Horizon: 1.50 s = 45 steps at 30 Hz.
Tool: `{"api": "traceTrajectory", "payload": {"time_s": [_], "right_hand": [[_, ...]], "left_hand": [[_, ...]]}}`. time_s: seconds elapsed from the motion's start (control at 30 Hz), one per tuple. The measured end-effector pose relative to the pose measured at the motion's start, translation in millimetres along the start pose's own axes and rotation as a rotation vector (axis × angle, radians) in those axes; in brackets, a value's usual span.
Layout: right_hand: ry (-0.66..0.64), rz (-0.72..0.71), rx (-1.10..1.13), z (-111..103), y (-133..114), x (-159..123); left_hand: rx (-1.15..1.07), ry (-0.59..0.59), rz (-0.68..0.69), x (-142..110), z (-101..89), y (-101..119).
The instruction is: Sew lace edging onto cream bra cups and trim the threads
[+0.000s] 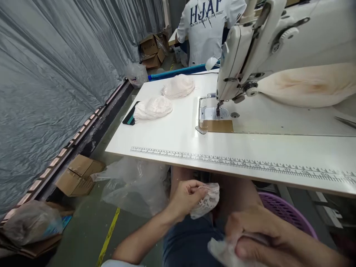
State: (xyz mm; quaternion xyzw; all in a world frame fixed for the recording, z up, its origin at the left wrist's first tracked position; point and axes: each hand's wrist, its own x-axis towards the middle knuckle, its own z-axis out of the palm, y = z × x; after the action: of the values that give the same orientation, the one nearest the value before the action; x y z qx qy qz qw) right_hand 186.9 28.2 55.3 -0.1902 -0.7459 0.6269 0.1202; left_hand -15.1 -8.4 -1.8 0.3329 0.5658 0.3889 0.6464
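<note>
Over my lap, just below the table's front edge, my left hand (187,198) pinches a small piece of white lace fabric (207,202) between thumb and fingers. Closer to me and to the right, my right hand (254,233) is closed on a second whitish, thin piece of fabric (222,252); it is blurred, and part of it lies hidden under the fingers. On the table rest two pale pink lace pieces (153,108) in separate heaps, the farther one (178,86) behind the nearer. Both hands are apart from the table.
The white sewing machine (236,63) stands on the white table (172,137), which has a printed ruler (236,162) along its front edge. A purple basket (286,211) sits low at right. Plastic bags (139,185) and cardboard boxes (79,174) lie at left. A person (204,29) sits ahead.
</note>
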Motion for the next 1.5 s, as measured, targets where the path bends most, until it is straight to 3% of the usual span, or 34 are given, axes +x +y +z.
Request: {"api": "traceTrajectory", "payload": {"time_s": [0.07, 0.1, 0.23, 0.37, 0.6, 0.73, 0.97, 1.23, 1.33, 1.5], "right_hand": [[-0.086, 0.012, 0.069, 2.8, 1.6, 10.8], [-0.07, 0.029, 0.079, 3.7, 6.4, 15.0], [0.218, 0.18, -0.088, 4.7, 39.9, 23.6], [0.228, 0.235, -0.128, 5.2, 59.8, 24.9], [0.228, 0.258, -0.089, 8.7, 58.5, 24.1], [0.243, 0.243, -0.115, 13.2, 59.4, 24.9], [0.24, 0.258, -0.289, 8.5, 55.1, 24.0], [0.236, 0.276, -0.174, 2.0, 74.3, 6.0], [0.216, 0.239, -0.15, 3.6, 70.3, 1.8], [0.073, 0.134, -0.182, 2.4, 55.4, 11.2]], "left_hand": [[-0.153, -0.038, -0.068, 5.6, 6.6, -9.8], [-0.188, -0.067, -0.097, 6.1, 8.9, -11.6], [-0.154, -0.144, -0.185, 1.0, 10.4, -6.3], [-0.113, -0.209, -0.184, -2.0, 4.0, -1.6], [-0.166, -0.22, -0.213, -5.2, -4.5, 0.7], [-0.088, -0.239, -0.14, -10.3, 0.2, 1.2], [-0.086, -0.099, -0.166, -8.2, -1.0, -14.5], [-0.08, -0.178, -0.3, -8.3, -21.4, -13.7], [-0.036, -0.194, -0.295, -8.5, -22.7, -11.5], [0.053, -0.249, -0.282, -10.2, -21.5, -3.8]]}}
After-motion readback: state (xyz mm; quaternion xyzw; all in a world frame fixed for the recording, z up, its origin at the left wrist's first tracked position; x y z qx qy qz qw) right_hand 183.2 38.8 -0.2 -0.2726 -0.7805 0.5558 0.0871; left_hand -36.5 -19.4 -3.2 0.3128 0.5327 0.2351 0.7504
